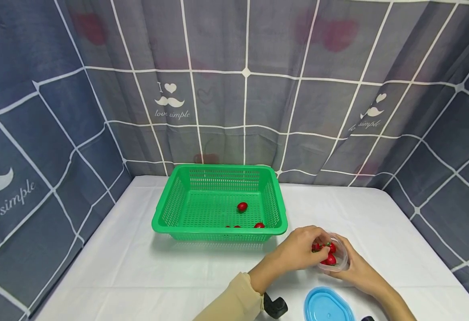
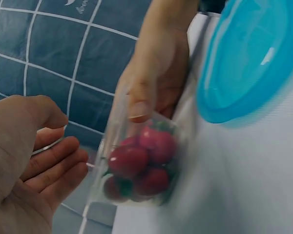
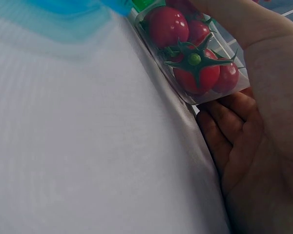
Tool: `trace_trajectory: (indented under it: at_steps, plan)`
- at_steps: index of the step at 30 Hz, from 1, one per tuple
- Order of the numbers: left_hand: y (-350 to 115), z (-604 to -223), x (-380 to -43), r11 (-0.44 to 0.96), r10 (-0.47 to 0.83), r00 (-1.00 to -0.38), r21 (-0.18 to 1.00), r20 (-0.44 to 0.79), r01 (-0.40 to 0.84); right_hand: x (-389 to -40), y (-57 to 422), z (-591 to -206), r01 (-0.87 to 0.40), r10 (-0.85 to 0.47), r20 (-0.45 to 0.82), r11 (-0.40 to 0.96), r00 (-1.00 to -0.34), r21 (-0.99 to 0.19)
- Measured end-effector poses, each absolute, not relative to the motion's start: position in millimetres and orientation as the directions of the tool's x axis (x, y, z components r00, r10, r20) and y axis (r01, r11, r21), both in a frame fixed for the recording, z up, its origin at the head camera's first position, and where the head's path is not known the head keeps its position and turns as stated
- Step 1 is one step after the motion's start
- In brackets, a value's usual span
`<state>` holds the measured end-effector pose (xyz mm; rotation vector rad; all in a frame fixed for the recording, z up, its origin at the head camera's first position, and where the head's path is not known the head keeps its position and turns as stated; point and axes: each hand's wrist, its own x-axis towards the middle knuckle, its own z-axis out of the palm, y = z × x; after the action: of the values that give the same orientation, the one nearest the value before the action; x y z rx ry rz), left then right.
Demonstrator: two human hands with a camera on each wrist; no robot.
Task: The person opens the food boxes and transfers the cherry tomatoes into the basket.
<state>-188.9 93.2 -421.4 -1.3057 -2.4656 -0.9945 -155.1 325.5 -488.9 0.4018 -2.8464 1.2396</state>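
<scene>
A small clear plastic container (image 1: 343, 257) holds several red cherry tomatoes (image 1: 331, 260) with green stems. My right hand (image 1: 358, 267) grips it from the right side, its thumb lying along the wall in the left wrist view. Over the container's mouth, on the left, is my left hand (image 1: 303, 249) with loosely bent fingers. In the left wrist view no tomato shows between those fingers (image 2: 58, 165). Tomatoes fill the container (image 3: 191, 97) up close in the right wrist view, one with a star-shaped green calyx.
A green slotted basket (image 1: 218, 230) stands at the back of the white-covered table (image 1: 138, 267), with a few tomatoes (image 1: 242, 207) inside. A blue lid (image 1: 327, 305) lies in front of the container. Grey-blue checked curtains (image 1: 218, 102) surround the table's back and sides.
</scene>
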Motion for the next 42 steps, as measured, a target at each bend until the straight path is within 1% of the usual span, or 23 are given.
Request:
trace_trajectory:
  at_steps: [2, 9, 14, 20, 23, 29, 33, 38, 42]
  plan:
    - [95, -425, -188, 0.412, 0.683, -0.581, 0.425, 0.442, 0.806, -155, 326, -491, -0.243, -0.230, 0.118, 0.654, -0.966, -0.717]
    - [99, -436, -186, 0.509, 0.702, -0.556, 0.232, 0.445, 0.829, -155, 324, -493, -0.262, -0.234, 0.140, 0.653, -0.962, -0.710]
    - [100, -438, -185, 0.522, 0.723, -0.523, 0.139, 0.451, 0.842, -156, 323, -490, -0.277, -0.247, 0.146, 0.669, -0.958, -0.689]
    - [104, -440, -184, 0.516, 0.756, -0.465, 0.017, 0.460, 0.856, -155, 325, -488, -0.299, -0.263, 0.161, 0.667, -0.951, -0.682]
    - [106, -442, -184, 0.523, 0.766, -0.453, -0.033, 0.457, 0.852, -154, 325, -488, -0.299, -0.261, 0.163, 0.663, -0.951, -0.687]
    - [106, -443, -184, 0.525, 0.768, -0.442, -0.061, 0.464, 0.849, -153, 325, -489, -0.299, -0.262, 0.162, 0.657, -0.951, -0.693]
    - [106, -442, -186, 0.518, 0.759, -0.434, -0.046, 0.486, 0.854, -153, 326, -490, -0.329, -0.284, 0.184, 0.645, -0.941, -0.690]
    - [105, -442, -188, 0.507, 0.745, -0.434, -0.008, 0.507, 0.862, -154, 326, -493, -0.332, -0.290, 0.183, 0.634, -0.939, -0.699]
    - [106, -443, -189, 0.504, 0.744, -0.419, -0.024, 0.520, 0.863, -154, 326, -494, -0.322, -0.284, 0.173, 0.646, -0.943, -0.692]
